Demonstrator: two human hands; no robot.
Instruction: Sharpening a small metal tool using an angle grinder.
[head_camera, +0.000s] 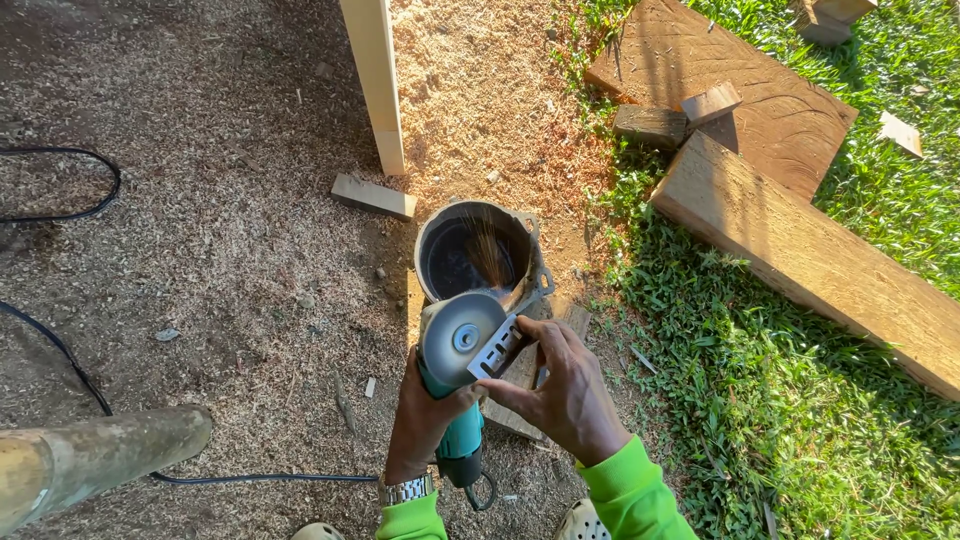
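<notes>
Over the sawdust, left hand is gripping a teal angle grinder; right hand is pinching a small grey perforated metal piece against its disc (grinding step, sparks flying); next calls for steady pressure.

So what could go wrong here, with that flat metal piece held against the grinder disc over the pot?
The right hand pinches the small slotted metal plate right at the grey disc of the teal angle grinder, so fingers could slip onto it. Sparks are landing in the round black pot, with dry sawdust around. The black cable could snag.
</notes>
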